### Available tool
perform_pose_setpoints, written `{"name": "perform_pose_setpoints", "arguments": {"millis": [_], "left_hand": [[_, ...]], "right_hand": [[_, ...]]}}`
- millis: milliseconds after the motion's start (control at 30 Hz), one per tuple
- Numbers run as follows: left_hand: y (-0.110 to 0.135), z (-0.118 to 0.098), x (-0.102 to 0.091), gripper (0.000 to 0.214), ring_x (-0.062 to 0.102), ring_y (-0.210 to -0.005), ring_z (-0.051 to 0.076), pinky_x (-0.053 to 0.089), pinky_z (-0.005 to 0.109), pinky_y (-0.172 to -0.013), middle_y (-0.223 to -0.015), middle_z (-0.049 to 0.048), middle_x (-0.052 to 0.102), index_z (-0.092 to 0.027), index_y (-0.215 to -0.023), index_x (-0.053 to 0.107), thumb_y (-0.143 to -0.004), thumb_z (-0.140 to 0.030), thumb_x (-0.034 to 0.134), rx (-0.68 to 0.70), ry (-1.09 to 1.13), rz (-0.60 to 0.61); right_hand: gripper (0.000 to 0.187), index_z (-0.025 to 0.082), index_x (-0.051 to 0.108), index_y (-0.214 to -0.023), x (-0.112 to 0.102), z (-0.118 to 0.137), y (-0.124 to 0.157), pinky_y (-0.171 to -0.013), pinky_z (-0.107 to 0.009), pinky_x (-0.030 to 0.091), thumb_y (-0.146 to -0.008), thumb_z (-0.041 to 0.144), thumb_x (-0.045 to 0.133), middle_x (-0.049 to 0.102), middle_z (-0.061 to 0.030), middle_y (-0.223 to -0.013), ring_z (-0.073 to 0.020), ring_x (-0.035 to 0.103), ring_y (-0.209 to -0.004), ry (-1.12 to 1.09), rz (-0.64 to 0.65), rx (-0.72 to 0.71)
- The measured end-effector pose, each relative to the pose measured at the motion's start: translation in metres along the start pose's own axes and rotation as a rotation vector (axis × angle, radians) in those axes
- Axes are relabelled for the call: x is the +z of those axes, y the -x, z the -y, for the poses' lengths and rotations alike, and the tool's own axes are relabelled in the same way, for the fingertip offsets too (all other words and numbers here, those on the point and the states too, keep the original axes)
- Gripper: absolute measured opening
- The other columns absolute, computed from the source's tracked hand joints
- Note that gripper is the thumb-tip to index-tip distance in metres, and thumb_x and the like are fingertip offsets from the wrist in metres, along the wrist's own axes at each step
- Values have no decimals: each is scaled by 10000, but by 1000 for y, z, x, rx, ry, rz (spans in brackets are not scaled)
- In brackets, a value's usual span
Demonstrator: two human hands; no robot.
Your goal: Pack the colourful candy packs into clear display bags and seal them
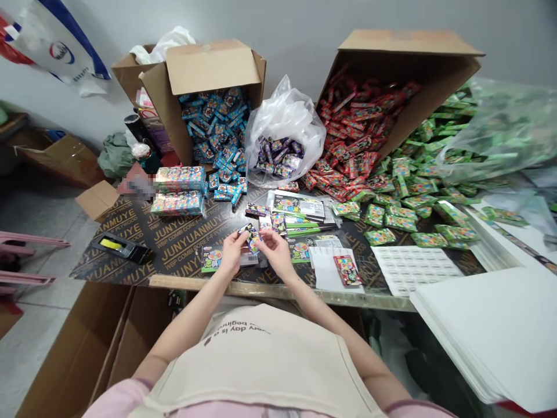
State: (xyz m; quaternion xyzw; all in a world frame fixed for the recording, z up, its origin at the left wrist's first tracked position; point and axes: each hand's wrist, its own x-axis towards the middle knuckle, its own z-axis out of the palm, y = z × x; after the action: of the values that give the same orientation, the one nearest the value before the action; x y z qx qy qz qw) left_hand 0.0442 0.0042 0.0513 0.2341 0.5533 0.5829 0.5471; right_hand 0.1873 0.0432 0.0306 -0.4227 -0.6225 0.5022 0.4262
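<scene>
Close together over the front of the table, both of my hands hold a small purple candy packet [252, 239]. My left hand [232, 251] pinches its left side, and my right hand [275, 251] has its fingers closed at the right side. Whether this is one packet or two pressed together I cannot tell. Beneath the hands lie flat printed packaging sleeves [212, 258] in green, black and white. Just beyond them is another purple packet [256, 209], and a stack of printed sleeves [298, 206] lies to its right.
Behind stand a carton of blue packets [215, 67], a clear bag [285, 116] of purple ones and a carton of red ones [409, 43]. Green packets [420, 186] spread at right. A tape dispenser [122, 248], bundled packs [178, 203], label sheet [415, 270] and white sheets [491, 331] lie around.
</scene>
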Motion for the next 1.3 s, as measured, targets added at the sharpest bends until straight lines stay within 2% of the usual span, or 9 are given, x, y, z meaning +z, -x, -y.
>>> {"name": "perform_pose_setpoints", "arguments": {"millis": [167, 267, 400, 500, 633, 1033, 1133, 1200, 1300], "left_hand": [[11, -12, 3, 457, 568, -490, 94, 442, 204, -491, -658, 21, 666, -103, -783, 680, -525, -445, 839, -212, -21, 145], [14, -8, 2, 476, 537, -466, 79, 411, 200, -481, -640, 15, 643, -94, -818, 698, -558, -474, 819, -226, -135, 265], [7, -4, -17, 585, 658, -797, 201, 517, 320, -717, -924, 99, 701, -126, -1144, 657, -733, -543, 669, 54, -529, 301], [0, -2, -40, 801, 503, -1228, 330, 377, 496, -1037, -1319, 158, 564, -175, -1344, 519, -643, -463, 775, 389, -1065, 380], [-3, 6, -61, 1038, 458, -1255, 343, 259, 546, -1102, -1337, 169, 520, -179, -1473, 321, -591, -384, 828, 512, -1457, 495], [2, -2, -61, 1177, 477, -1268, 313, 222, 553, -1146, -1363, 110, 520, -252, -1529, 30, -639, -330, 796, 582, -1259, 574], [-1, -2, -61, 1173, 496, -1235, 315, 298, 533, -1107, -1326, 124, 536, -233, -1530, 61, -630, -346, 804, 605, -1231, 499], [-4, -2, -63, 1177, 511, -1202, 312, 356, 505, -1063, -1302, 129, 544, -222, -1531, 65, -627, -360, 806, 621, -1208, 431], [-7, -1, -68, 1189, 527, -1167, 306, 382, 480, -1033, -1262, 120, 560, -217, -1532, 63, -619, -368, 809, 636, -1203, 390]], "right_hand": [[940, 267, 403, -1406, -28, 17, 23, -1143, -523, 288, -597, 475, 835, 390, -117, -1471, -324, 334, -1393, 247, 242, -297], [876, 278, 389, -1407, -40, 22, 25, -1142, -517, 278, -638, 346, 803, 432, -104, -1441, -309, 358, -1377, 326, 365, -394], [728, 259, 478, -1291, -45, 15, 27, -1032, -471, 394, -607, 226, 726, 568, -82, -1243, -291, 519, -1190, 361, 220, -408], [656, 243, 515, -1218, -51, 4, 26, -994, -473, 393, -590, 221, 705, 605, -81, -1179, -302, 549, -1124, 473, 118, -358], [668, 233, 521, -1231, -55, -8, 24, -1050, -533, 282, -616, 307, 770, 620, -107, -1223, -340, 536, -1180, 683, 132, -332], [999, 274, 248, -1484, -51, -15, 22, -1146, -606, 108, -671, 564, 750, 453, -137, -1464, -338, 343, -1407, 566, 444, -281], [1133, 254, 70, -1530, -43, -13, 26, -1144, -619, 79, -676, 632, 712, 319, -168, -1544, -352, 158, -1472, 603, 325, -309], [1060, 244, -34, -1532, -36, -12, 32, -1147, -613, 41, -781, 609, 620, 376, -168, -1515, -327, 183, -1471, 603, 203, -330], [776, 264, -75, -1526, -28, -9, 35, -1149, -594, 11, -947, 456, 405, 564, -116, -1375, -264, 360, -1407, 574, 245, -368]]}}
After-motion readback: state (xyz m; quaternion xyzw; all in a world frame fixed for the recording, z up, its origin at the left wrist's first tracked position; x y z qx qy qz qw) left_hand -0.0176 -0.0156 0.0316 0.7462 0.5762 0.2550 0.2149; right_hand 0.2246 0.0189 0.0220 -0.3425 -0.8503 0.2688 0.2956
